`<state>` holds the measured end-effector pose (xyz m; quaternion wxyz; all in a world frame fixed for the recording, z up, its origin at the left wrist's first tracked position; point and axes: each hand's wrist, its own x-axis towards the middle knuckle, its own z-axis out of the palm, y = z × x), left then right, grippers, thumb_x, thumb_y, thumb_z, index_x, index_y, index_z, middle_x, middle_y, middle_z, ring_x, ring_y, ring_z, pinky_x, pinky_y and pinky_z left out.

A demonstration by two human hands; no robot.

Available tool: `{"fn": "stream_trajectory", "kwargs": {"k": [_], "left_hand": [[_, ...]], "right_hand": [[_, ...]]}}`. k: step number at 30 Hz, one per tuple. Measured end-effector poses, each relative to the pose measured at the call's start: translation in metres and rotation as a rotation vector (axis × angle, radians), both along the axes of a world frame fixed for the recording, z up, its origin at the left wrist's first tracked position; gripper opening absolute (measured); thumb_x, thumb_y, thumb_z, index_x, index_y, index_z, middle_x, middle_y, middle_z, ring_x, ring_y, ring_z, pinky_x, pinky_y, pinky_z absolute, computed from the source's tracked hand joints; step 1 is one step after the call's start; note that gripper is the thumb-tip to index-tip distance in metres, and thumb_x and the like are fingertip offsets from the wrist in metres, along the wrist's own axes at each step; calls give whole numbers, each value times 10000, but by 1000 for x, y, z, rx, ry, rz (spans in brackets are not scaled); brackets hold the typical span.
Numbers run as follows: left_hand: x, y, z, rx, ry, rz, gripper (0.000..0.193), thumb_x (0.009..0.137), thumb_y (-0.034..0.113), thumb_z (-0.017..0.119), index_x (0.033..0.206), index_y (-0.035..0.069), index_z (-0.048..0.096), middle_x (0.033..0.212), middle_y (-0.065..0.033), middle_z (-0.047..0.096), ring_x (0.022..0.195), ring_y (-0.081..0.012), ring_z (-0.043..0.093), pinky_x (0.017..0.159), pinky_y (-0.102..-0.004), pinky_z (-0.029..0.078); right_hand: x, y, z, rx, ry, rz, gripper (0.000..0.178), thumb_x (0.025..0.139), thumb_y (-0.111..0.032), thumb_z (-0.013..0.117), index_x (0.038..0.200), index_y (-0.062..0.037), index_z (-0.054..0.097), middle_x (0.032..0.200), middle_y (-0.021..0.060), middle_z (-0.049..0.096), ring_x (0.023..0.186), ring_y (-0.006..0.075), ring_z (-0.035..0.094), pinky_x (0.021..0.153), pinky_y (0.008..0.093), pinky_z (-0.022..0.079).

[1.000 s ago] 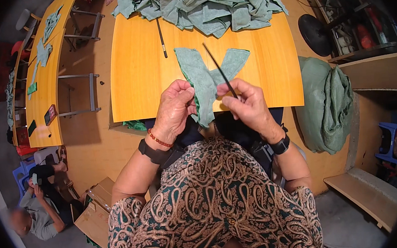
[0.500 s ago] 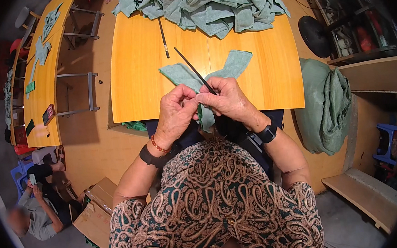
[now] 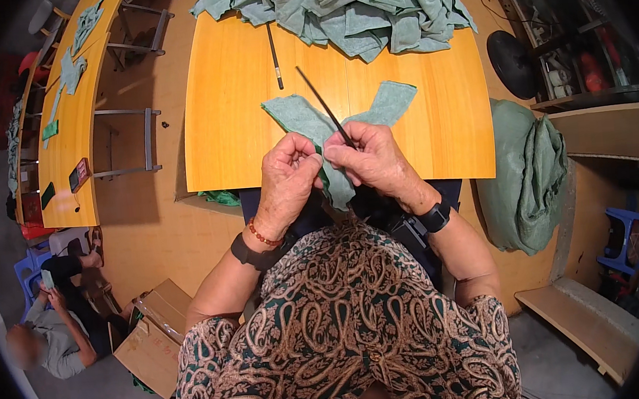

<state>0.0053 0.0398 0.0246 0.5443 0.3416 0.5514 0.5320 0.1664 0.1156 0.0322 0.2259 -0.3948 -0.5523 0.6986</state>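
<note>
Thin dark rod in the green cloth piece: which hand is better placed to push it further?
Right, probably. The right hand already grips the rod at its lower end, while the left hand pinches the green cloth piece.

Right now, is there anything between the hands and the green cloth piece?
Nothing visible. The left hand and the right hand both pinch the cloth piece directly; the right one also holds a thin dark rod against it.
</note>
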Motion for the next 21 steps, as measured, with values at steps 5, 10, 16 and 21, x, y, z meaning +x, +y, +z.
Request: {"fn": "stream_trajectory", "kwargs": {"k": [5,10,16,21], "left_hand": [[0,-4,-2,47,191,-38,62,854,1,599,820,37,561,686,27,558,561,-39,528,519,-202,437],[-1,-10,-6,38,38,-21,61,850,-5,597,824,38,562,697,26,559,589,-40,535,545,-199,444],[1,-16,-5,-8,-389,61,75,881,37,629,882,49,555,741,13,585,639,-61,565,576,-202,474],[6,-13,6,-51,-491,115,161,921,141,686,935,59,548,755,8,598,628,-61,568,560,-212,507]], "right_hand": [[-3,0,-3,51,-60,49,130,868,-108,687,848,4,626,629,12,598,452,48,495,400,207,372],[-3,-3,-1,10,-32,59,126,869,-102,680,822,-3,617,625,17,596,443,51,493,391,208,368],[-6,-10,-3,-139,89,-28,137,871,-109,664,812,0,605,619,20,588,437,51,494,392,216,377],[-9,-14,-1,37,47,-34,141,878,-111,658,805,-1,608,614,12,579,445,46,489,401,216,377]]}}
